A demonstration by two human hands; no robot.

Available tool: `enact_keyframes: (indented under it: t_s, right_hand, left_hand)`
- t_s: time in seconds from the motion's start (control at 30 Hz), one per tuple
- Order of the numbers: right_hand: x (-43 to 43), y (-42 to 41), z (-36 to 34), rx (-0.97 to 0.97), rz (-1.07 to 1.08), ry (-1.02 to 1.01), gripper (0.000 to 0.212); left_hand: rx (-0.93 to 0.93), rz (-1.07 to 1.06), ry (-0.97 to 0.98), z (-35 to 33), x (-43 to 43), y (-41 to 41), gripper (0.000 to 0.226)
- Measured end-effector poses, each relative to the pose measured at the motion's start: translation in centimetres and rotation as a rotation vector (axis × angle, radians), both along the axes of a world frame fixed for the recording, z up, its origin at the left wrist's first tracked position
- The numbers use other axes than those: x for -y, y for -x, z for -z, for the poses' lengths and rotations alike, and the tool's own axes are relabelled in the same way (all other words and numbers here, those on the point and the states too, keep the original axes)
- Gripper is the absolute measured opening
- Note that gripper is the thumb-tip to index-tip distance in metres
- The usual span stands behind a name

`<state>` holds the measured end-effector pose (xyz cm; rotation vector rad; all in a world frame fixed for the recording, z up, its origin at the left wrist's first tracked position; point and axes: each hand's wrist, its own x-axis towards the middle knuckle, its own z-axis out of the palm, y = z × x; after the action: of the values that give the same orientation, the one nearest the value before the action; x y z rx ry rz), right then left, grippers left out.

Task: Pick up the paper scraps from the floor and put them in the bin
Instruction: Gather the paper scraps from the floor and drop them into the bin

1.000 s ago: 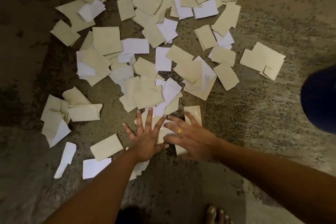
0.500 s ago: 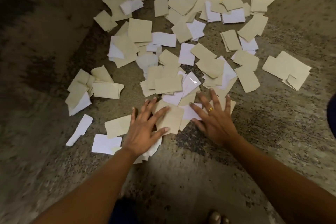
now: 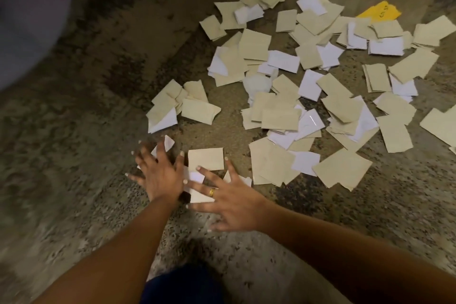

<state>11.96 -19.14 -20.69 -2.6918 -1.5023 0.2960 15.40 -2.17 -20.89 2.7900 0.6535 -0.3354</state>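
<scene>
The left hand (image 3: 158, 175) is lying flat with straight, splayed fingers, gripping nothing. It is blurred and is covering a few small white torn paper scraps (image 3: 169, 143) on the speckled grey-brown stone floor (image 3: 74, 180). The right hand (image 3: 232, 202), wearing a gold ring (image 3: 212, 192), is also spreading straight fingers and holding nothing. Its fingertips are reaching the lower edge of a beige rectangular paper scrap (image 3: 206, 158) lying between both hands. Just beyond, a small cluster of beige scraps (image 3: 187, 106) is lying apart. To the right, a wide scatter of beige and white paper pieces (image 3: 308, 86) is overlapping, with one yellow paper scrap (image 3: 378, 11) at its far edge. A pale grey blurred shape (image 3: 29, 20) is filling the top left corner; I cannot tell whether it is the bin.
</scene>
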Motion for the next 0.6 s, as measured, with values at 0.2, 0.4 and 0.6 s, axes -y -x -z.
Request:
enact_keyframes:
  t_s: [0.2,0.4,0.6]
  right_hand:
    - [2.0,-0.2,2.0,-0.079,0.135,0.156,0.049]
    - [5.6,-2.1,2.1,-0.051,0.467,0.156,0.054]
    - [9.8,-1.5,2.2,-0.011,0.776,0.151,0.052]
  left_hand:
    - [-0.096,-0.025,0.063,0.7,0.3,0.0,0.062]
    - [-0.073,0.053,0.097,0.7,3.4,-0.8,0.060]
    - [-0.010,0.293,0.224,0.3,7.6,-1.9,0.060]
